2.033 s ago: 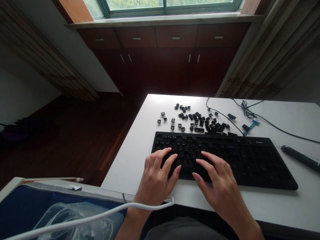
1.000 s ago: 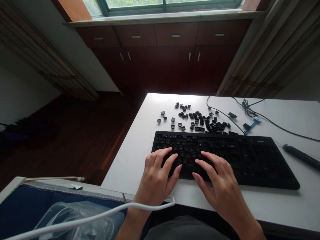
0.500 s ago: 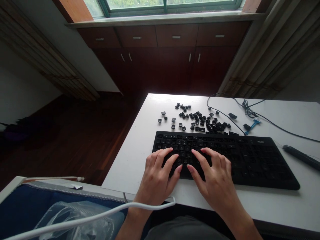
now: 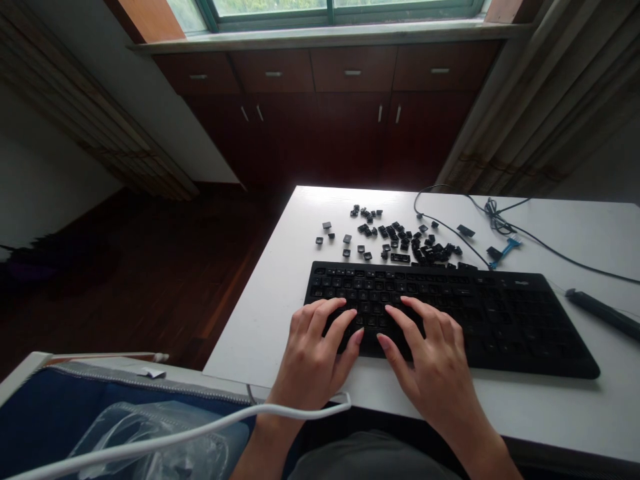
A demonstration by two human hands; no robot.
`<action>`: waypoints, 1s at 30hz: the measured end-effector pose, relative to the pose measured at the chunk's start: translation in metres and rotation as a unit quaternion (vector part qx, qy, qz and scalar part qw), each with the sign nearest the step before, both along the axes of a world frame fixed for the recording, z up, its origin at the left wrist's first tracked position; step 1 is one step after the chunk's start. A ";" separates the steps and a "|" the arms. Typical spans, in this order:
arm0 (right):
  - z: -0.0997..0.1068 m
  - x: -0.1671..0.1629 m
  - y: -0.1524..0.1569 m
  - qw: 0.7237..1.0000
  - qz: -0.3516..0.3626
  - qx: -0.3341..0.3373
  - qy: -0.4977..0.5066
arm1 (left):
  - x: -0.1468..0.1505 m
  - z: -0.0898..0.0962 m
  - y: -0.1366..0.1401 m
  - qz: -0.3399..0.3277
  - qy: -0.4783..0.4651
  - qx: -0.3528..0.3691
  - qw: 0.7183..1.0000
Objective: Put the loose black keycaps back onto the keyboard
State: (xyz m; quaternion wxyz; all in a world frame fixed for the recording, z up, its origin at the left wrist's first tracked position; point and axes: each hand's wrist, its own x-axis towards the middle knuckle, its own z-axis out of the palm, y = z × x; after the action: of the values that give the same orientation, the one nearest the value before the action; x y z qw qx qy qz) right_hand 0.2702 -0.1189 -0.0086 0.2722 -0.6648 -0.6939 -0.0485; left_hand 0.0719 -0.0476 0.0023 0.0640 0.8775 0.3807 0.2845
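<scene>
A black keyboard (image 4: 520, 327) lies along the front of the white table, its keys partly hidden by my fingers. Over its left end rests my left hand (image 4: 317, 343), fingers spread and bent, tips at the keys. My right hand (image 4: 433, 347) is to the right of it, likewise spread, with fingertips on the middle keys and the thumb near the front edge. Neither hand grips anything. Behind the keyboard lie many loose black keycaps (image 4: 400, 258), heaped on the right and scattered on the left. A blue brush (image 4: 507, 252) lies beyond the keyboard's rear edge.
The white table (image 4: 255, 333) carries a coiled black cable (image 4: 493, 212) at the back and a black long-handled tool (image 4: 603, 312) on the right. A white cable (image 4: 200, 427) crosses in front of my left wrist. A clear plastic bag (image 4: 165, 440) lies lower left.
Both hands stay over the keyboard in nearly the same pose. My right thumb and index finger have shifted very slightly to the right. The loose keycaps have not moved.
</scene>
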 end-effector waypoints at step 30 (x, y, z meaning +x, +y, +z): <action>0.003 0.003 -0.007 0.998 0.052 0.016 0.040 | 0.000 -0.001 -0.001 0.013 -0.001 -0.006 1.000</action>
State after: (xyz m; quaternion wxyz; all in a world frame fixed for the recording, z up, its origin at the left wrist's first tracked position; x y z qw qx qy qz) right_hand 0.2734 -0.1257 -0.0056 0.3120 -0.6246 -0.7156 -0.0188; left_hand 0.0721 -0.0486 0.0015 0.0655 0.8717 0.3940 0.2840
